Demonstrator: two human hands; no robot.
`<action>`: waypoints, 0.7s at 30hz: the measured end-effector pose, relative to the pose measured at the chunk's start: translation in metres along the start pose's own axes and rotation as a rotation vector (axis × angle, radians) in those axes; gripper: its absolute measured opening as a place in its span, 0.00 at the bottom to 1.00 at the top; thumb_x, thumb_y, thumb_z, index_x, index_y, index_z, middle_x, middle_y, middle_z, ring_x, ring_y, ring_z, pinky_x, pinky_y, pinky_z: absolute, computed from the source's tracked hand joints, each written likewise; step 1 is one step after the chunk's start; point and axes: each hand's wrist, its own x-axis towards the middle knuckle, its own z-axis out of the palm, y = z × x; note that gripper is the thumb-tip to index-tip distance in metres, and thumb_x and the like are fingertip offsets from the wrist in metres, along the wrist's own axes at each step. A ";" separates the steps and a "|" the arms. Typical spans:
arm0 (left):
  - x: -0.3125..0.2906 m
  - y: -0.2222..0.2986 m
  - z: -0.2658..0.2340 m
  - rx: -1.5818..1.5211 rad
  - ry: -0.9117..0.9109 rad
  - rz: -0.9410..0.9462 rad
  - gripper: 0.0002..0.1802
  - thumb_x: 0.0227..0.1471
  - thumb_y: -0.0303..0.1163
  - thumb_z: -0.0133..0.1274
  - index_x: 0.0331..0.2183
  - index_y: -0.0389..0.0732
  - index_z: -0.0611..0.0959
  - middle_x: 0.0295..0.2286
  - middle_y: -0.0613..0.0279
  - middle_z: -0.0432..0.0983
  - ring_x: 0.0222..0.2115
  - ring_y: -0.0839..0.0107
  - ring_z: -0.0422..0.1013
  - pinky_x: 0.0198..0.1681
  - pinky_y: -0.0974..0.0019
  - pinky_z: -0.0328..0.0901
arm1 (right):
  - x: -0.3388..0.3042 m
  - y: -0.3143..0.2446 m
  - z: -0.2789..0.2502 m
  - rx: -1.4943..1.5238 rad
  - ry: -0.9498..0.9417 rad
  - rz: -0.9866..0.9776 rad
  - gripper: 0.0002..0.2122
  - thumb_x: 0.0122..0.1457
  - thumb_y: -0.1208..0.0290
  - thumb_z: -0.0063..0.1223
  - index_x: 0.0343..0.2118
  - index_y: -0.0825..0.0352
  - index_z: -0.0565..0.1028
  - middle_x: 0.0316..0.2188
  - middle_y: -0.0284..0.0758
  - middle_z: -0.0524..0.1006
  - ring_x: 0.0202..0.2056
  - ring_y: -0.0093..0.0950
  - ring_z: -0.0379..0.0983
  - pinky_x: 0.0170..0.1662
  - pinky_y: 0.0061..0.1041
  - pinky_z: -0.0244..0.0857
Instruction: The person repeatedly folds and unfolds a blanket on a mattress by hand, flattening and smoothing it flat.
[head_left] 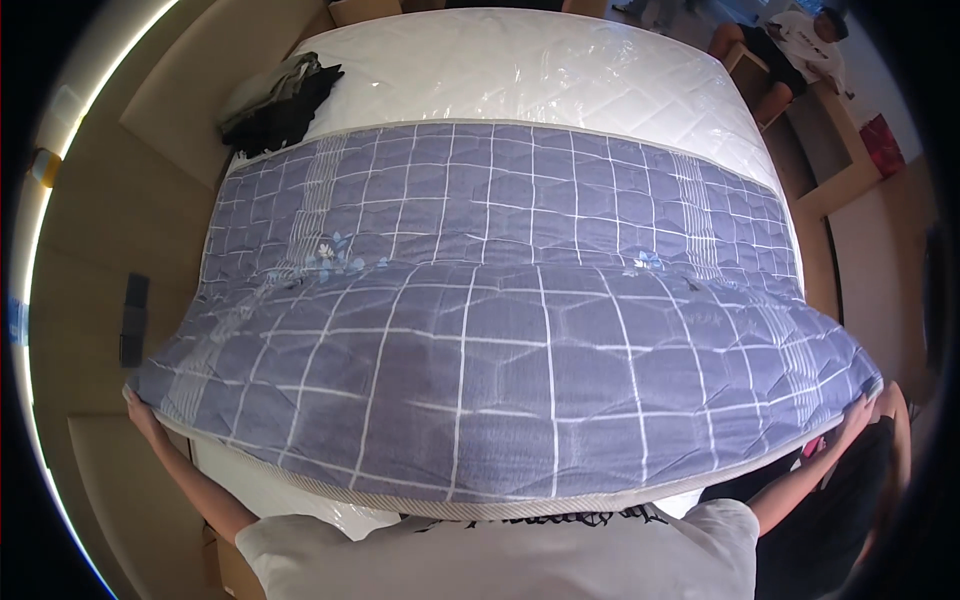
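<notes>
A blue-grey quilted mattress pad (505,350) with white grid lines and small flower prints is spread wide in front of me. My left hand (138,408) is closed on its near left corner. At the near right corner, my right hand (858,412) grips the edge. Between my outstretched arms the near part of the pad is lifted, with its striped border sagging toward my chest. Its far part lies flat on a white mattress (540,70) with a shiny plastic cover. The fingertips of both hands are partly hidden by the fabric.
A dark pile of clothing (275,105) lies on the mattress at the far left. Beside my right hand is another person's bare arm (900,430), above dark clothing. A seated person (795,55) is at the far right, near wooden furniture (840,170) and a red bag (882,145).
</notes>
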 end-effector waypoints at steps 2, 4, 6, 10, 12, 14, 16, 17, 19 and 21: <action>-0.008 -0.017 -0.001 -0.167 -0.088 -0.128 0.27 0.55 0.43 0.37 0.45 0.28 0.69 0.42 0.49 0.68 0.42 0.60 0.66 0.45 0.63 0.60 | -0.008 0.014 0.003 -0.017 -0.002 0.083 0.23 0.55 0.59 0.43 0.48 0.72 0.63 0.43 0.41 0.69 0.43 0.33 0.66 0.48 0.30 0.59; -0.011 -0.013 0.026 -0.345 -0.191 -0.259 0.27 0.55 0.43 0.37 0.46 0.29 0.69 0.42 0.49 0.68 0.43 0.59 0.65 0.46 0.62 0.60 | -0.006 0.017 0.011 -0.017 -0.002 0.172 0.23 0.55 0.59 0.43 0.48 0.72 0.64 0.43 0.41 0.69 0.43 0.33 0.67 0.48 0.30 0.59; -0.012 0.001 0.068 -0.756 -0.234 -0.622 0.26 0.54 0.43 0.38 0.47 0.31 0.67 0.42 0.50 0.67 0.43 0.59 0.65 0.47 0.59 0.59 | 0.007 0.025 0.038 -0.006 -0.020 0.236 0.22 0.55 0.59 0.43 0.47 0.72 0.64 0.43 0.41 0.70 0.42 0.33 0.67 0.47 0.30 0.60; 0.034 0.015 0.153 -0.824 -0.324 -0.535 0.23 0.54 0.42 0.37 0.45 0.32 0.67 0.41 0.50 0.67 0.42 0.59 0.65 0.47 0.58 0.59 | 0.075 0.073 0.107 0.002 -0.069 0.130 0.23 0.54 0.57 0.46 0.47 0.68 0.62 0.41 0.42 0.69 0.42 0.36 0.66 0.46 0.35 0.61; 0.064 0.024 0.205 -0.812 -0.287 -0.497 0.20 0.54 0.40 0.37 0.42 0.33 0.68 0.38 0.52 0.68 0.39 0.59 0.66 0.44 0.59 0.61 | 0.130 0.100 0.139 0.066 -0.067 0.208 0.17 0.54 0.60 0.45 0.42 0.67 0.66 0.37 0.38 0.71 0.38 0.32 0.68 0.44 0.33 0.62; 0.106 0.035 0.244 -0.826 -0.236 -0.376 0.16 0.54 0.37 0.39 0.39 0.35 0.69 0.34 0.54 0.70 0.35 0.61 0.68 0.38 0.61 0.64 | 0.175 0.128 0.177 0.208 -0.166 0.259 0.13 0.54 0.63 0.46 0.38 0.66 0.68 0.34 0.37 0.71 0.37 0.32 0.68 0.42 0.34 0.63; 0.131 0.049 0.299 -0.875 -0.226 -0.325 0.12 0.53 0.35 0.40 0.36 0.37 0.70 0.31 0.57 0.71 0.29 0.64 0.70 0.29 0.64 0.66 | 0.217 0.113 0.215 0.212 -0.297 0.145 0.06 0.54 0.69 0.46 0.31 0.65 0.68 0.29 0.35 0.71 0.32 0.27 0.69 0.36 0.28 0.65; 0.140 0.059 0.329 -0.895 -0.214 -0.315 0.10 0.53 0.34 0.40 0.34 0.38 0.70 0.29 0.57 0.71 0.26 0.65 0.71 0.25 0.65 0.67 | 0.240 0.094 0.230 0.193 -0.367 0.082 0.03 0.54 0.72 0.46 0.29 0.65 0.68 0.28 0.34 0.71 0.30 0.26 0.68 0.33 0.26 0.65; 0.146 0.109 0.375 -0.829 -0.197 -0.256 0.12 0.53 0.31 0.40 0.39 0.38 0.65 0.31 0.55 0.71 0.23 0.62 0.72 0.21 0.64 0.69 | 0.228 0.126 0.312 0.233 -0.230 0.051 0.02 0.52 0.77 0.47 0.27 0.66 0.67 0.26 0.34 0.70 0.27 0.24 0.68 0.31 0.22 0.64; 0.132 0.156 0.445 -0.824 -0.152 -0.223 0.16 0.53 0.29 0.40 0.43 0.37 0.59 0.34 0.51 0.69 0.25 0.57 0.72 0.22 0.61 0.71 | 0.234 0.109 0.364 0.111 -0.318 -0.025 0.04 0.52 0.76 0.48 0.23 0.69 0.67 0.22 0.33 0.68 0.25 0.22 0.65 0.30 0.21 0.64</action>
